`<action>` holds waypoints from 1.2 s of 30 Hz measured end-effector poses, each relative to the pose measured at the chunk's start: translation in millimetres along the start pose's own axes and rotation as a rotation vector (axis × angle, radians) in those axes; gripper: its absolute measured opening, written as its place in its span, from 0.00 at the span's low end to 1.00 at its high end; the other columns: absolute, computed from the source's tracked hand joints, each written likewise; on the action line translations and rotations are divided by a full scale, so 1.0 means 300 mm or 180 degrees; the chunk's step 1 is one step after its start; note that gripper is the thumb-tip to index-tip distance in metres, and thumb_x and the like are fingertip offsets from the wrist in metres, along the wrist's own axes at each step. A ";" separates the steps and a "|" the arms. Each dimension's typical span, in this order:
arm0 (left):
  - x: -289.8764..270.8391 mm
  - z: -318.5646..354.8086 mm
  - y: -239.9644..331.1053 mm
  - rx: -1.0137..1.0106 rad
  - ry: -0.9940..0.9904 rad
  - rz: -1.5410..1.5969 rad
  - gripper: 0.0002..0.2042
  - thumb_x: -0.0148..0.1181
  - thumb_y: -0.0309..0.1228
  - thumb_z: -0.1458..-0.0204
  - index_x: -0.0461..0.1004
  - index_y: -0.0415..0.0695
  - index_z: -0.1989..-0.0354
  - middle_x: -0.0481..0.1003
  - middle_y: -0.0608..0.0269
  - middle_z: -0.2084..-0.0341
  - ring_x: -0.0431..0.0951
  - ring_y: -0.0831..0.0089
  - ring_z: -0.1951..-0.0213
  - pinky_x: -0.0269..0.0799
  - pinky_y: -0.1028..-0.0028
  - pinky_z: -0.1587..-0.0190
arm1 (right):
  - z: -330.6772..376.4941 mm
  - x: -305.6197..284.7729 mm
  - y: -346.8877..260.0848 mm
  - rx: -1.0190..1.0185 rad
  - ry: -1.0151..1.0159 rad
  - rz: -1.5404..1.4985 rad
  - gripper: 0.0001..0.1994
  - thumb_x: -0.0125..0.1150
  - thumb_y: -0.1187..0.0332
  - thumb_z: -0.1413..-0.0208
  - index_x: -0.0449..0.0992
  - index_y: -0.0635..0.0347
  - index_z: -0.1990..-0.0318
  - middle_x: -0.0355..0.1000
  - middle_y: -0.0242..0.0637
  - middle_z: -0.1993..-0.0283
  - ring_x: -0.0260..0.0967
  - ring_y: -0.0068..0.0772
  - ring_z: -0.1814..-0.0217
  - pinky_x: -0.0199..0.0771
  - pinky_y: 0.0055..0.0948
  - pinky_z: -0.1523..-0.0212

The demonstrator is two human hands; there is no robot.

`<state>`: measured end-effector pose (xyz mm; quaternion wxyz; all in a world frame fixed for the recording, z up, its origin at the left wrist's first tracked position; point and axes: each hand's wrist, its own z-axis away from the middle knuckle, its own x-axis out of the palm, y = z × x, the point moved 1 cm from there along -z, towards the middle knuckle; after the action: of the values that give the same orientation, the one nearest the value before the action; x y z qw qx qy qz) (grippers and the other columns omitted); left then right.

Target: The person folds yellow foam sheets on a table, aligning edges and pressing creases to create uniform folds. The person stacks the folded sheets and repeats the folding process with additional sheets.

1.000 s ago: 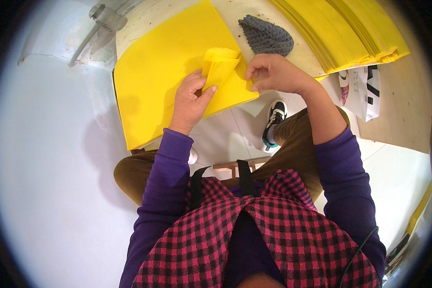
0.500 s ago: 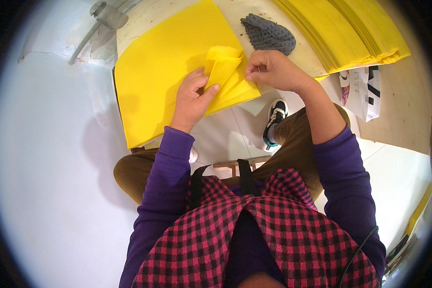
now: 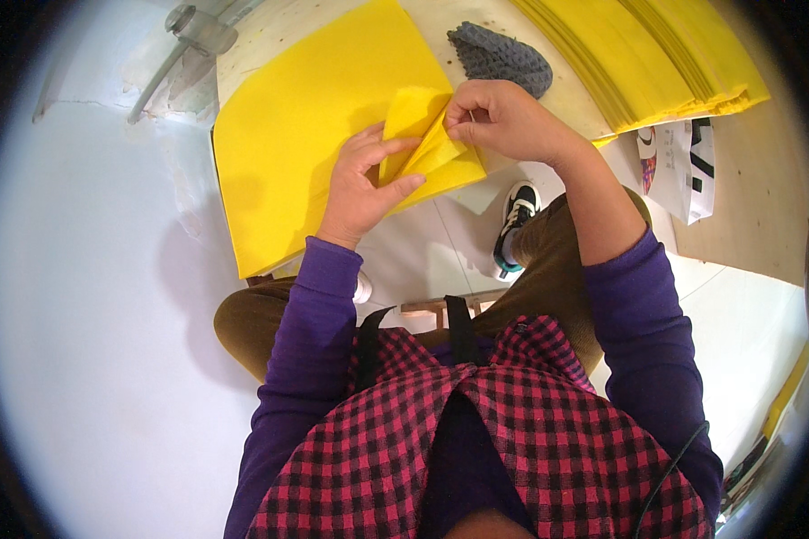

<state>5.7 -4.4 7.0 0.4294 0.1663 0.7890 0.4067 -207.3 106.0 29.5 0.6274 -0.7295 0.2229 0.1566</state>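
On the desk [image 3: 265, 45], yellow fabric [image 3: 306, 135] lies flat, its folded flap [image 3: 404, 108] raised near the front edge. The right hand [image 3: 503, 117] pinches the flap between closed fingers. The left hand [image 3: 355, 189] has thumb and forefinger parted beside it; whether its other fingers grip, I cannot tell. Beyond lies grey textured cloth [image 3: 503, 58].

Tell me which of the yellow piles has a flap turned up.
The left pile: its raised flap is pinched by the right hand, beside the left hand. The upper-right pile, past the grey cloth, is untouched.
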 end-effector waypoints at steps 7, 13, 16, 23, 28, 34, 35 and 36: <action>0.006 -0.009 0.007 0.0203 -0.0013 -0.0252 0.25 0.73 0.32 0.67 0.77 0.44 0.55 0.73 0.48 0.52 0.69 0.54 0.44 0.61 0.62 0.41 | -0.006 0.008 -0.004 0.0137 0.0115 -0.0212 0.04 0.62 0.74 0.49 0.74 0.64 0.69 0.68 0.32 0.72 0.65 0.23 0.69 0.66 0.23 0.65; 0.003 0.001 -0.003 -0.0082 0.0048 -0.0244 0.22 0.68 0.27 0.64 0.77 0.44 0.54 0.73 0.48 0.51 0.68 0.53 0.45 0.60 0.62 0.40 | 0.004 -0.023 0.003 0.0333 0.0359 -0.0261 0.10 0.63 0.74 0.52 0.76 0.60 0.60 0.72 0.33 0.64 0.67 0.25 0.66 0.68 0.24 0.65; -0.003 -0.004 -0.002 -0.0079 -0.0061 -0.0075 0.22 0.67 0.27 0.63 0.77 0.45 0.53 0.72 0.48 0.50 0.67 0.53 0.44 0.60 0.62 0.40 | 0.012 -0.039 0.006 0.0054 0.0590 0.0062 0.24 0.64 0.75 0.56 0.71 0.57 0.47 0.69 0.35 0.49 0.66 0.30 0.53 0.67 0.27 0.52; 0.002 -0.008 0.060 0.0153 0.0179 -0.0191 0.34 0.66 0.24 0.63 0.66 0.47 0.40 0.70 0.59 0.45 0.64 0.59 0.40 0.54 0.62 0.35 | 0.000 0.027 0.005 -0.0109 0.0584 0.0383 0.44 0.60 0.79 0.62 0.52 0.54 0.32 0.51 0.43 0.29 0.46 0.43 0.26 0.45 0.33 0.29; 0.004 -0.008 0.103 0.0291 0.0283 -0.0599 0.38 0.66 0.25 0.65 0.63 0.48 0.38 0.67 0.58 0.42 0.63 0.58 0.40 0.53 0.62 0.37 | 0.001 0.053 -0.010 0.0100 0.0484 0.0211 0.44 0.57 0.84 0.61 0.47 0.60 0.31 0.50 0.50 0.30 0.45 0.46 0.26 0.45 0.32 0.29; 0.007 0.014 0.126 0.0291 0.0020 -0.1483 0.32 0.62 0.34 0.58 0.64 0.49 0.39 0.68 0.59 0.44 0.63 0.61 0.40 0.52 0.58 0.38 | 0.005 0.079 -0.003 0.0087 0.0521 0.0101 0.42 0.51 0.89 0.61 0.51 0.58 0.32 0.50 0.49 0.29 0.45 0.45 0.26 0.46 0.30 0.30; 0.009 0.018 0.126 0.0249 0.0000 -0.1477 0.32 0.62 0.34 0.58 0.64 0.48 0.39 0.68 0.59 0.44 0.63 0.61 0.40 0.52 0.58 0.38 | 0.006 0.081 -0.001 -0.0032 0.0554 0.0148 0.41 0.51 0.90 0.61 0.54 0.57 0.33 0.51 0.48 0.30 0.46 0.45 0.26 0.47 0.31 0.30; 0.014 0.024 0.126 0.0219 -0.0006 -0.1480 0.31 0.61 0.33 0.58 0.65 0.47 0.40 0.68 0.59 0.44 0.63 0.60 0.40 0.53 0.58 0.38 | 0.009 0.084 0.001 -0.0150 0.0585 0.0188 0.40 0.50 0.90 0.61 0.57 0.56 0.34 0.52 0.47 0.30 0.48 0.44 0.27 0.48 0.32 0.30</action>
<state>5.9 24.7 32.3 0.5064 -0.0049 0.8191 0.2696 -185.9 105.5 16.0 0.5821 -0.7485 0.2971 0.1126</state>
